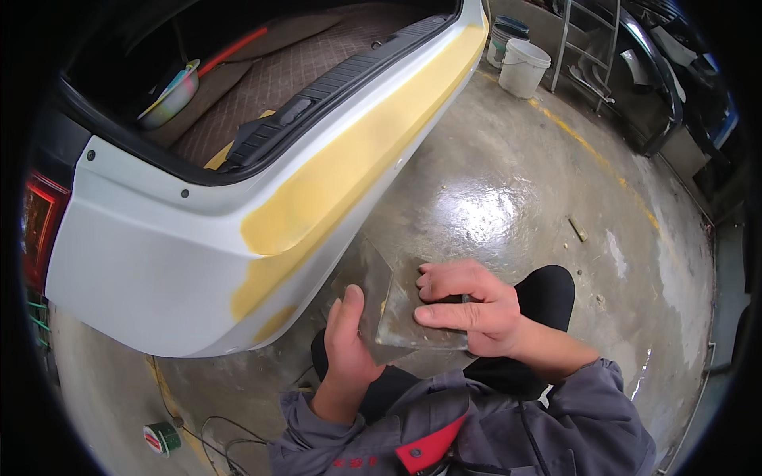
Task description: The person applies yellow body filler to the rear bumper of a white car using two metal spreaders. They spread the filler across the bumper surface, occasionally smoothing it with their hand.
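Observation:
In the lower middle, my left hand (345, 341) is closed on a flat grey plate (363, 278), its thumb lying along the side. My right hand (472, 309) grips a second thin, smudged plate (405, 329), with fingers curled over its face. The two plates meet or overlap between my hands; I cannot tell which. Beyond them is the white car bumper (135, 262), with long yellow patches (333, 174) of matte coating along its top and lower corner.
An open trunk (262, 87) holds a basin (171, 95). Buckets (524, 67) and a metal ladder (579, 47) stand at the back right, near dark panels (659, 79). The wet concrete floor (611, 262) carries a small stick (577, 228), cables (226, 436) and a green tub (162, 438).

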A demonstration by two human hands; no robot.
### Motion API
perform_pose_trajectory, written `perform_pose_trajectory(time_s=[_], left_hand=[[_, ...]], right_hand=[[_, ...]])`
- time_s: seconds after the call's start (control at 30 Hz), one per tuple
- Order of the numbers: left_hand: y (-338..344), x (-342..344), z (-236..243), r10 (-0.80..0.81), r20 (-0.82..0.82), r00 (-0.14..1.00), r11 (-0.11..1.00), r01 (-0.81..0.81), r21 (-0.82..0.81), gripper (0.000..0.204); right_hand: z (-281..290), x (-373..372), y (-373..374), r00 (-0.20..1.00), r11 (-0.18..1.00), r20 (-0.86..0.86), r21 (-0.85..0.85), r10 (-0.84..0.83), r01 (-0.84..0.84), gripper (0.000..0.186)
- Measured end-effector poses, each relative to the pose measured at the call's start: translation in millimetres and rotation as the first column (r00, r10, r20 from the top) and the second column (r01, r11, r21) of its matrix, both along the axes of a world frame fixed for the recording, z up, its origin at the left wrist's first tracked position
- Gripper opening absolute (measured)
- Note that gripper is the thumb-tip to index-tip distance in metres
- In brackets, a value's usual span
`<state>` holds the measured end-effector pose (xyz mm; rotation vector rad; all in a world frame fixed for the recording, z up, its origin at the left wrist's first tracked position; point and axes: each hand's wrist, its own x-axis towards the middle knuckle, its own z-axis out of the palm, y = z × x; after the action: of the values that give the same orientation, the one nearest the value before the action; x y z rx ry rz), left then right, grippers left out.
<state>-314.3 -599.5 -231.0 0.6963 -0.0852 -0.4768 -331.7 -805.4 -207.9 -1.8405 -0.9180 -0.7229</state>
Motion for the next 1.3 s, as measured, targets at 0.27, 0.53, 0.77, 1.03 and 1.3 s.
perform_pose_trajectory(time_s=[0.27,0.53,0.77,1.03,1.3], left_hand=[[15.3,1.6,-9.6,0.054,-0.064,0.996,0.994,-0.060,-0.093,0.051],[-15.3,-9.8,-27.6,-0.216,0.149,0.965,0.956,0.178,0.235,0.036],[102.5,-0.9,2.1,0.437,0.606,0.665,0.679,-0.685,0.262,0.041],[181.0,30.8,86.3,0.670,0.713,0.208,0.429,-0.892,-0.144,0.065],[216.2,54.7,91.3,0.477,0.850,0.222,0.483,-0.875,-0.042,0.063]], right_hand=[[8.5,6.8,-27.4,0.963,0.876,0.135,-0.400,-0.232,0.268,0.040],[-14.9,15.2,-15.0,0.449,0.633,-0.642,0.749,0.622,0.194,0.047],[-64.0,5.9,-13.4,0.210,0.711,-0.820,0.568,0.533,0.415,0.031],[-33.2,43.2,9.5,0.865,0.943,-0.383,-0.055,-0.322,0.327,0.044],[-68.5,71.3,40.3,0.939,0.941,0.101,-0.051,-0.329,0.336,0.052]])
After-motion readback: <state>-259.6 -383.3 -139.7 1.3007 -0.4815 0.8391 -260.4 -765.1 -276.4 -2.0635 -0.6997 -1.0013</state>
